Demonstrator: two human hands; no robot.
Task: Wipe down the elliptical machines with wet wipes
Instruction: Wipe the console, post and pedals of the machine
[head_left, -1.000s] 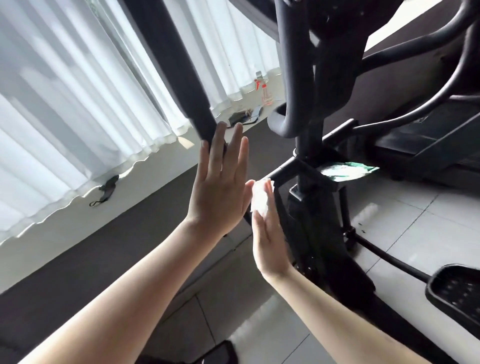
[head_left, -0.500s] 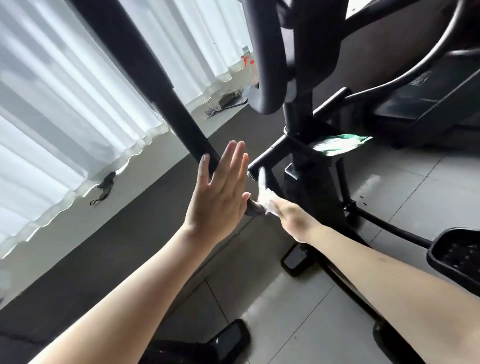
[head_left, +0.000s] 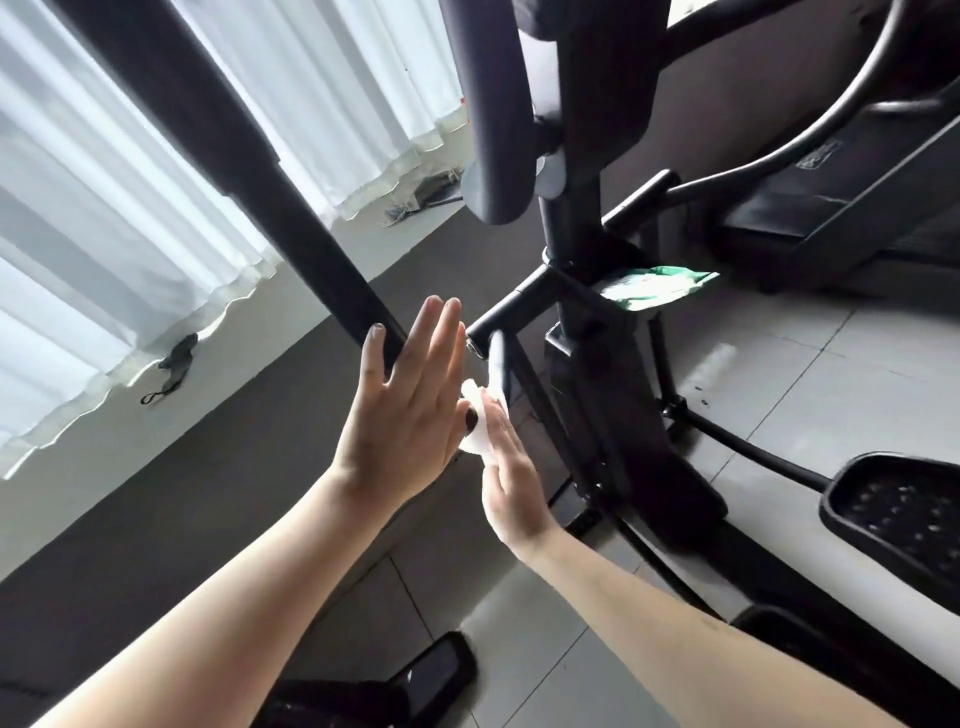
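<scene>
A black elliptical machine (head_left: 597, 364) fills the middle of the view. Its long swing arm (head_left: 249, 176) slants down from the upper left. My left hand (head_left: 410, 410) is flat, fingers together and straight, palm pressed against the lower end of that arm. My right hand (head_left: 511, 467) holds a white wet wipe (head_left: 480, 426) against a black bar just below the arm's pivot. A green pack of wipes (head_left: 657, 283) lies on the frame beside the centre post.
Black foot pedals sit at the right (head_left: 898, 514) and at the bottom (head_left: 431, 670). A treadmill (head_left: 841, 202) stands at the back right. White curtains (head_left: 104, 197) hang on the left above a sill with small dark items. The floor is grey tile with a dark mat.
My right hand with the wipe went down to the bar, turned over, and now rubs slightly higher along it. My left hand stayed flat on the swing arm. The view tilted down.
</scene>
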